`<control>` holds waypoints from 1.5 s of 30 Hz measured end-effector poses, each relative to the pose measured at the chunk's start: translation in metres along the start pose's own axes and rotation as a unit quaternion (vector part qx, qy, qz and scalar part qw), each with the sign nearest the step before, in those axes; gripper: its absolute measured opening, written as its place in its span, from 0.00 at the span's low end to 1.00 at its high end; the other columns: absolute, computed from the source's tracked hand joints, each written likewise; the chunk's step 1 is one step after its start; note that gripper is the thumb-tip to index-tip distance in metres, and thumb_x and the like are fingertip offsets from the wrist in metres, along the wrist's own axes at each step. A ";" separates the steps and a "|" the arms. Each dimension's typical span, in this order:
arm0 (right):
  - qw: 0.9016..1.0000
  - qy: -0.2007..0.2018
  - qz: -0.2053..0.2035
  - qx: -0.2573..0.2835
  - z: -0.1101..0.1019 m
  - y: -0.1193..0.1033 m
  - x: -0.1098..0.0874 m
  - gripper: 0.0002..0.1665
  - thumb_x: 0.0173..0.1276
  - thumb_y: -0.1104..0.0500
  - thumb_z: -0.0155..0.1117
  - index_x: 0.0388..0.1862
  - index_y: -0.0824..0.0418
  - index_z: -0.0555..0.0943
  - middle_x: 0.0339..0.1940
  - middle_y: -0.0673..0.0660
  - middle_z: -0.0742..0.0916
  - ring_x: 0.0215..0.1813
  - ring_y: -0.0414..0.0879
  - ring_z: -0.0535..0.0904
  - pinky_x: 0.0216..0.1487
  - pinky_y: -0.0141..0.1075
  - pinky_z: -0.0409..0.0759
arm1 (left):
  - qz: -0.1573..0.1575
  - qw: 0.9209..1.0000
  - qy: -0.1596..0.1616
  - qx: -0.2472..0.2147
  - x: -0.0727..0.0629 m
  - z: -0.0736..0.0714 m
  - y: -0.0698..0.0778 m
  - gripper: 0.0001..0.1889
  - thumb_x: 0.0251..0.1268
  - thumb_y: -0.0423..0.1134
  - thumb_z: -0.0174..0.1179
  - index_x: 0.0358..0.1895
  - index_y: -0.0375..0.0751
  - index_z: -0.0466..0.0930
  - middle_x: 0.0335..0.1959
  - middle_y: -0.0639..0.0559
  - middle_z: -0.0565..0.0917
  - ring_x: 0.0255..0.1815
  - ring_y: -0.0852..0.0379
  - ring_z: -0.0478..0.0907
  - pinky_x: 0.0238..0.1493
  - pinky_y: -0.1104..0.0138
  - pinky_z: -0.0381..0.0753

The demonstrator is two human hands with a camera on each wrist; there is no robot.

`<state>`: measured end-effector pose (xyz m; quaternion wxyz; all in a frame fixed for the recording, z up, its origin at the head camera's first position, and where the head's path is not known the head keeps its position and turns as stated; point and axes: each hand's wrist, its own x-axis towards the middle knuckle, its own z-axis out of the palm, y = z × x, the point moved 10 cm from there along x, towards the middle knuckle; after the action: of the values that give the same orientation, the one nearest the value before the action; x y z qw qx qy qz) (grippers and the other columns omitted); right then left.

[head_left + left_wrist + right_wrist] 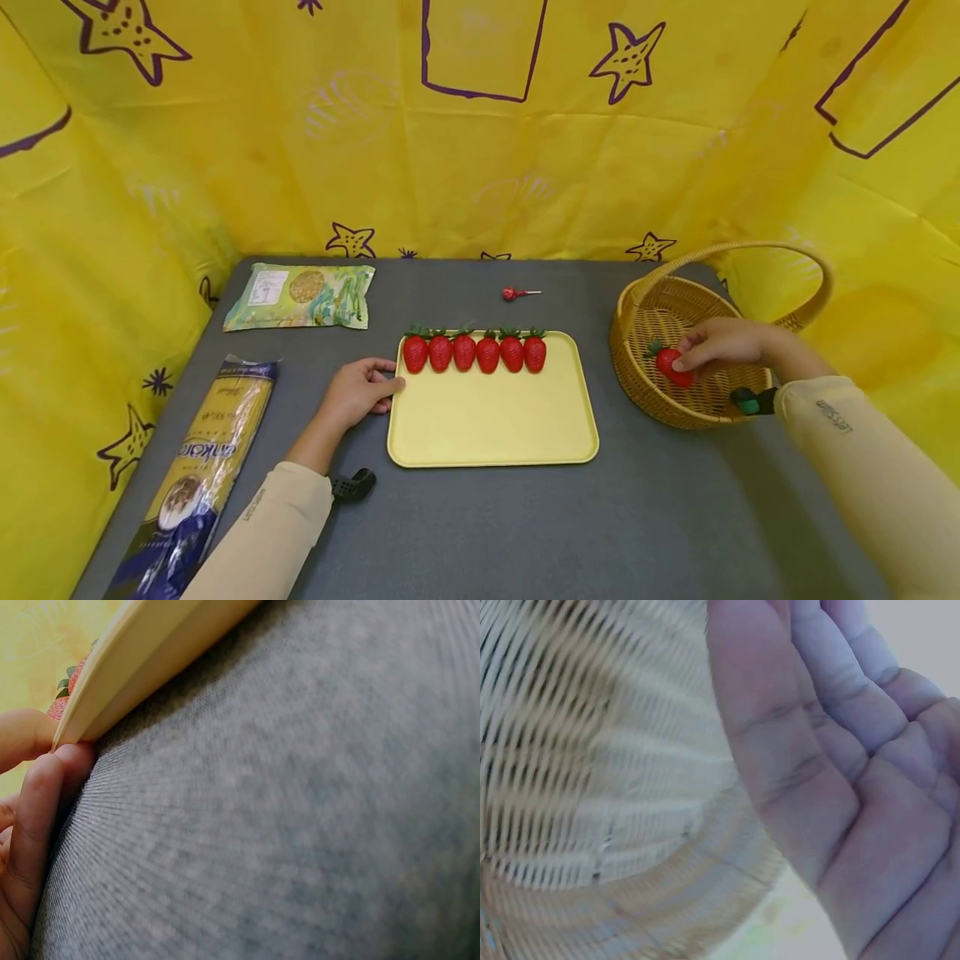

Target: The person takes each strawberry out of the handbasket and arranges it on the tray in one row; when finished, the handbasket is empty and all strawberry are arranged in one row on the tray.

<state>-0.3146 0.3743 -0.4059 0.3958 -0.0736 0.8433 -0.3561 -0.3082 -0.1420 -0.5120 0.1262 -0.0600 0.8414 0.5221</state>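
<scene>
My left hand [357, 400] pinches the left rim of a pale yellow tray [491, 421], thumb on top. The left wrist view shows the fingertips at the tray's edge [142, 671]. Several red strawberries [487, 355] with green leaves stand in a row along the tray's far side. On the right, my right hand [726, 343] reaches over a wicker basket [630, 385] and pinches a strawberry [681, 372] between thumb and fingers, its leaves pointing left. In the right wrist view the palm [907, 802] shows beside the basket's weave [615, 772]; the strawberry is hidden there.
A red lollipop [512, 293] lies behind the tray. At the back left is a patterned food packet [303, 297], and a long spaghetti pack [202, 458] lies along the left table edge. The basket's tall handle [750, 247] arches above it. Yellow cloth surrounds the grey table [540, 533].
</scene>
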 end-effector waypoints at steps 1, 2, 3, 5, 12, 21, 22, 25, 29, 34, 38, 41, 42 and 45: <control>1.000 0.010 -0.007 0.003 -0.001 -0.005 -0.005 0.15 0.69 0.57 0.65 0.40 0.70 0.77 0.36 0.60 0.84 0.40 0.51 0.82 0.48 0.43 0.82 | -0.001 1.000 0.001 0.000 0.000 0.000 0.000 0.22 0.60 0.43 0.70 0.54 0.37 0.79 0.30 0.45 0.82 0.22 0.56 0.81 0.26 0.65 0.84; 1.000 0.022 -0.015 0.005 -0.001 -0.010 -0.009 0.15 0.69 0.57 0.65 0.40 0.70 0.77 0.36 0.61 0.85 0.41 0.52 0.82 0.48 0.43 0.83 | -0.001 1.000 0.001 0.000 0.000 0.000 -0.001 0.22 0.60 0.43 0.70 0.54 0.38 0.79 0.30 0.45 0.82 0.22 0.56 0.81 0.26 0.66 0.84; 0.999 0.032 -0.026 0.006 0.000 -0.016 -0.014 0.15 0.69 0.58 0.65 0.41 0.71 0.77 0.36 0.61 0.85 0.41 0.52 0.83 0.47 0.42 0.83 | -0.002 1.000 0.002 0.000 0.000 0.000 -0.002 0.22 0.60 0.43 0.70 0.54 0.38 0.79 0.30 0.45 0.82 0.22 0.56 0.81 0.26 0.66 0.84; 0.997 0.046 -0.053 0.012 0.005 -0.028 -0.022 0.15 0.68 0.59 0.65 0.43 0.71 0.76 0.36 0.61 0.85 0.40 0.53 0.83 0.46 0.40 0.83 | -0.002 1.000 0.002 -0.001 0.000 0.001 -0.002 0.22 0.60 0.43 0.71 0.55 0.37 0.79 0.30 0.45 0.82 0.21 0.56 0.81 0.26 0.66 0.84; 0.989 0.048 -0.118 0.078 0.053 -0.066 -0.017 0.16 0.67 0.61 0.65 0.44 0.73 0.74 0.36 0.63 0.84 0.39 0.54 0.83 0.45 0.45 0.84 | 0.001 1.000 0.003 -0.006 0.001 0.001 -0.004 0.22 0.60 0.43 0.71 0.55 0.37 0.79 0.30 0.45 0.82 0.21 0.56 0.80 0.26 0.66 0.84; 0.968 0.165 -0.013 0.188 0.085 -0.059 0.050 0.24 0.65 0.54 0.70 0.47 0.72 0.74 0.40 0.63 0.84 0.35 0.49 0.84 0.40 0.40 0.85 | -0.005 1.000 0.000 -0.004 0.001 0.002 -0.003 0.23 0.60 0.44 0.71 0.55 0.37 0.79 0.31 0.45 0.82 0.22 0.56 0.81 0.27 0.66 0.84; 0.962 0.192 0.000 0.192 0.085 -0.055 0.056 0.25 0.65 0.54 0.69 0.47 0.72 0.73 0.40 0.63 0.84 0.32 0.48 0.84 0.39 0.40 0.86 | -0.006 1.000 0.000 -0.005 0.001 0.002 -0.003 0.23 0.59 0.44 0.71 0.55 0.37 0.79 0.31 0.45 0.82 0.22 0.56 0.81 0.27 0.66 0.84; 0.946 0.262 0.033 0.187 0.083 -0.047 0.070 0.25 0.65 0.53 0.69 0.46 0.71 0.73 0.38 0.64 0.83 0.25 0.46 0.83 0.35 0.41 0.86 | -0.007 1.000 0.000 -0.004 0.001 0.002 -0.002 0.22 0.60 0.43 0.71 0.55 0.37 0.80 0.30 0.45 0.82 0.22 0.56 0.81 0.27 0.66 0.84; 0.939 0.309 0.053 0.142 0.079 -0.047 0.085 0.24 0.65 0.51 0.68 0.45 0.70 0.72 0.35 0.64 0.83 0.22 0.47 0.82 0.30 0.39 0.85 | -0.009 1.000 0.004 -0.002 0.000 0.001 -0.001 0.22 0.59 0.43 0.71 0.55 0.37 0.80 0.30 0.46 0.81 0.22 0.57 0.80 0.27 0.66 0.84; 0.944 0.314 0.075 0.074 0.078 -0.048 0.098 0.21 0.68 0.49 0.65 0.37 0.69 0.77 0.27 0.62 0.85 0.23 0.49 0.84 0.30 0.38 0.84 | -0.010 1.000 0.005 -0.005 -0.001 0.001 -0.003 0.22 0.60 0.43 0.71 0.55 0.37 0.80 0.30 0.46 0.82 0.22 0.56 0.80 0.27 0.66 0.84; 0.945 0.314 0.090 0.012 0.076 -0.050 0.101 0.23 0.68 0.46 0.63 0.27 0.66 0.80 0.20 0.59 0.85 0.22 0.49 0.83 0.29 0.37 0.81 | -0.009 1.000 0.005 -0.007 0.000 0.002 -0.004 0.22 0.60 0.43 0.71 0.55 0.38 0.80 0.31 0.46 0.82 0.22 0.56 0.81 0.27 0.66 0.84; 0.945 0.314 0.091 -0.016 0.075 -0.053 0.102 0.24 0.67 0.46 0.63 0.24 0.66 0.81 0.18 0.58 0.84 0.21 0.49 0.82 0.26 0.36 0.79 | -0.008 1.000 0.006 -0.007 -0.001 0.002 -0.004 0.22 0.60 0.43 0.70 0.55 0.38 0.80 0.31 0.46 0.82 0.22 0.56 0.81 0.27 0.66 0.84; 0.945 0.314 0.090 -0.022 0.075 -0.054 0.102 0.24 0.67 0.46 0.63 0.24 0.66 0.81 0.17 0.58 0.84 0.21 0.49 0.81 0.25 0.35 0.78 | -0.006 1.000 0.007 -0.008 -0.001 0.002 -0.004 0.22 0.60 0.43 0.70 0.55 0.38 0.80 0.31 0.46 0.82 0.22 0.56 0.81 0.26 0.66 0.84; 0.945 0.313 0.087 -0.032 0.074 -0.055 0.103 0.24 0.67 0.46 0.64 0.25 0.66 0.82 0.17 0.59 0.84 0.20 0.49 0.81 0.24 0.34 0.77 | -0.002 1.000 0.008 -0.007 0.000 0.001 -0.004 0.22 0.60 0.43 0.71 0.55 0.38 0.80 0.30 0.46 0.82 0.22 0.56 0.81 0.26 0.66 0.84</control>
<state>-0.3390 0.2514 -0.4647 0.1386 0.1030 0.9388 -0.2981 -0.3068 -0.1430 -0.5156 0.1199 -0.0666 0.8385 0.5273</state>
